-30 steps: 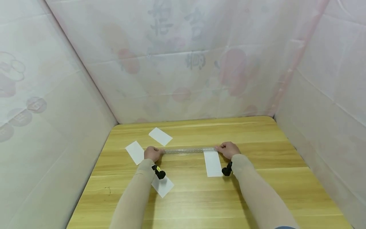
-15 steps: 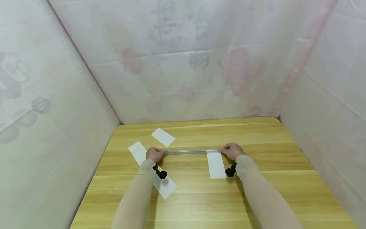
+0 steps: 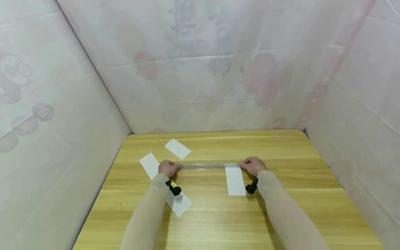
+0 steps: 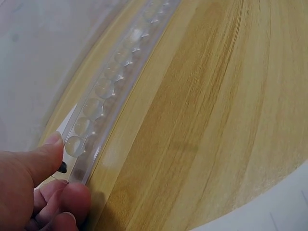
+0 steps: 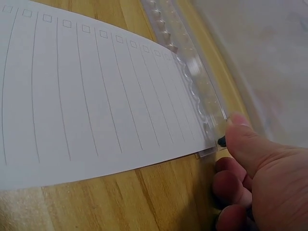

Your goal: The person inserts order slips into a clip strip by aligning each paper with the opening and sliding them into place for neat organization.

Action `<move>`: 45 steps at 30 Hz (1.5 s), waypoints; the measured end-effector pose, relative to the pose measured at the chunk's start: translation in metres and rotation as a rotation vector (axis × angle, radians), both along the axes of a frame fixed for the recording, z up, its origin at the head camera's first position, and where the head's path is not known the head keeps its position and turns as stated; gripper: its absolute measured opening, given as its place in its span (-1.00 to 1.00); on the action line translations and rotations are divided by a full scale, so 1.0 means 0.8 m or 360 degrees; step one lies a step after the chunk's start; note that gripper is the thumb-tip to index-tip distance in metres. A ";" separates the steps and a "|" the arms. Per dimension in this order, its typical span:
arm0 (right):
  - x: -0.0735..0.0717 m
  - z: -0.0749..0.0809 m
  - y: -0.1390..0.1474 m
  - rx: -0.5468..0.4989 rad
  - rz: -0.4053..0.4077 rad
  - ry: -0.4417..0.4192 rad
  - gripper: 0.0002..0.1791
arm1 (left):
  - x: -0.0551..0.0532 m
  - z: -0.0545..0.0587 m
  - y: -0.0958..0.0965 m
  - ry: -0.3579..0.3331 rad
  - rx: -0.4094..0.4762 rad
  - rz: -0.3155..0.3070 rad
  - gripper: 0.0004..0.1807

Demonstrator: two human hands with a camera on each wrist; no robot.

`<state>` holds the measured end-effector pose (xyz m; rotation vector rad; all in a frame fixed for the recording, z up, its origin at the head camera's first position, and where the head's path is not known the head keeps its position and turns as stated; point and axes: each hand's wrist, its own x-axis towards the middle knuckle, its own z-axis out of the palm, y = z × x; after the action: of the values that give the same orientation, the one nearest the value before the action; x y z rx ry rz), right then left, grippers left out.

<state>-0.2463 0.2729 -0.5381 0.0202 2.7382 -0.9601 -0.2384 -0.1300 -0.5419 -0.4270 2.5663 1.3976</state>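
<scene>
A long clear plastic strip (image 3: 203, 166) with a row of round, ring-like bumps lies crosswise over the wooden table (image 3: 281, 222). At its left end my left hand (image 3: 168, 168) pinches it, thumb (image 4: 45, 156) above and fingertips (image 4: 76, 198) below. My right hand (image 3: 254, 165) pinches the other end between thumb and curled fingers. Small dark bits show beside both thumbs in the wrist views. Under the strip's right part, the top edge of a white lined sheet (image 3: 235, 180) overlaps it; the right wrist view shows ruled lines and small squares on this sheet (image 5: 96, 101).
A white sheet (image 3: 177, 148) lies beyond the strip at the back left. Another sheet (image 3: 149, 165) sits left of my left hand, partly hidden by it. A further sheet (image 3: 181, 205) lies below my left wrist. Cloth walls (image 3: 200, 114) enclose the table.
Only the head view shifts slightly. Both hands keep hold of the strip's ends, and the sheets stay in their places.
</scene>
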 end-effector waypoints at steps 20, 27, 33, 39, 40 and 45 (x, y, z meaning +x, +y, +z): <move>0.002 0.016 -0.005 -0.0019 0.0175 0.0260 -0.74 | -0.003 -0.010 -0.015 0.0011 -0.0025 -0.0003 -0.59; -0.006 0.043 -0.045 0.0360 0.0591 0.0495 -0.72 | 0.006 -0.004 -0.016 0.0032 -0.0018 0.0021 -0.59; -0.010 0.047 -0.068 0.0692 0.0856 0.0569 -0.76 | 0.010 -0.006 -0.018 0.0019 -0.0042 0.0011 -0.61; -0.016 0.043 -0.079 0.0782 0.0971 0.0614 -0.82 | 0.011 -0.010 -0.023 0.0055 -0.0056 0.0012 -0.62; -0.017 0.042 -0.081 0.0790 0.0984 0.0622 -0.75 | 0.011 -0.010 -0.023 0.0055 -0.0050 0.0010 -0.62; -0.018 0.045 -0.092 0.0871 0.0995 0.0640 -0.57 | 0.010 -0.011 -0.024 0.0047 -0.0011 0.0015 -0.63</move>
<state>-0.2611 0.1990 -0.5022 -0.9560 2.9450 -0.0374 -0.2307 -0.1492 -0.5503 -0.4234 2.5961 1.4090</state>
